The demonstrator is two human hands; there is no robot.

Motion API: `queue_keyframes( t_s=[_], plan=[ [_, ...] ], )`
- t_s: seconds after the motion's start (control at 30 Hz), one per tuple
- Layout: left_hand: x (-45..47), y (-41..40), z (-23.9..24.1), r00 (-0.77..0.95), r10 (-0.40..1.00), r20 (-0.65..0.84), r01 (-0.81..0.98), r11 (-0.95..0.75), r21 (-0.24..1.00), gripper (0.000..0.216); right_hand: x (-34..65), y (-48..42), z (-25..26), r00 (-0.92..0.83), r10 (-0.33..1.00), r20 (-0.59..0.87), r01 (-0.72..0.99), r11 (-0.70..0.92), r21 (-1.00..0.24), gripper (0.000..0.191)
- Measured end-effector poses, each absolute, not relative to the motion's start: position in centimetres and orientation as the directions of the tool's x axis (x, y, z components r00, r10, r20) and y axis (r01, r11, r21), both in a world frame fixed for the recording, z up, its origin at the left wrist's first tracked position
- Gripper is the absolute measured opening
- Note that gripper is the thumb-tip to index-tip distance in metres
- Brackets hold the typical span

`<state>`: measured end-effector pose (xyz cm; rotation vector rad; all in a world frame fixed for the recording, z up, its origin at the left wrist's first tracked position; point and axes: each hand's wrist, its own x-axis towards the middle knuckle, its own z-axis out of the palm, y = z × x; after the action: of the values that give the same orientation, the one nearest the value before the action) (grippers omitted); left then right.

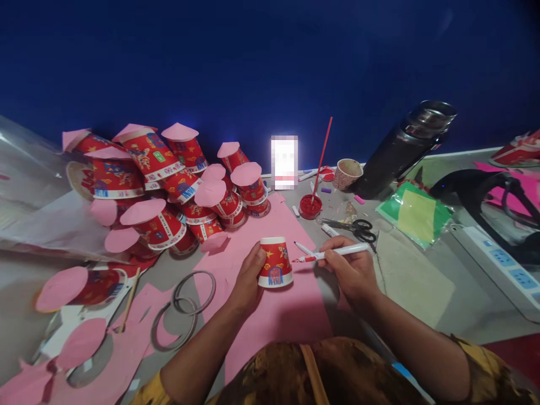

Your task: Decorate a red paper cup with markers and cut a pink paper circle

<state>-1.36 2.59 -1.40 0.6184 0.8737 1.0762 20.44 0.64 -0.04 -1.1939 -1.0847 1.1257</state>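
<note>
My left hand (248, 280) is wrapped round a red printed paper cup (275, 262) held upside down over a pink paper sheet (270, 292). My right hand (351, 269) grips a white marker with a red tip (331, 253); the tip points left at the cup's side, a little short of it. A second white pen (302, 247) lies on the table just behind the marker tip.
A heap of red cups with pink cone tops (169, 180) fills the left. Tape rings (185, 304) lie near my left forearm. Scissors (354, 228), a red paint lid with brush (311, 206), a paper cup (346, 172), a black flask (405, 146), green-yellow paper (415, 214) and a power strip (502, 264) sit right.
</note>
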Motion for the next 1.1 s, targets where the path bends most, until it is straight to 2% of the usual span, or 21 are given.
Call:
queue_keyframes(
  t_s=[0.2,0.5,0.8,0.97,1.1],
  plan=[
    [-1.4,2.7,-1.6,0.216,0.916,-0.337,-0.502,0.400,0.767,0.053,20.8,1.2,-1.0,0.115,0.990,-0.079,-0.205,-0.054,-0.977,0.026],
    [-1.8,2.8,-1.7,0.220,0.894,-0.391,-0.520,0.447,0.728,0.050,20.9,2.0,-0.8,0.166,0.974,-0.151,-0.236,-0.110,-0.966,0.033],
    [-2.7,3.2,-2.2,0.244,0.834,-0.496,-0.557,0.539,0.632,0.054,22.0,3.6,0.6,0.359,0.923,-0.141,-0.204,-0.070,-0.977,0.048],
    [-2.9,3.3,-2.2,0.237,0.818,-0.525,-0.557,0.557,0.616,0.054,23.0,4.5,0.6,0.390,0.904,-0.175,-0.281,-0.064,-0.958,0.052],
    [-2.8,3.3,-1.9,0.211,0.834,-0.509,-0.568,0.529,0.630,0.046,23.2,4.9,0.3,0.403,0.898,-0.176,-0.331,-0.036,-0.943,0.052]
  ],
)
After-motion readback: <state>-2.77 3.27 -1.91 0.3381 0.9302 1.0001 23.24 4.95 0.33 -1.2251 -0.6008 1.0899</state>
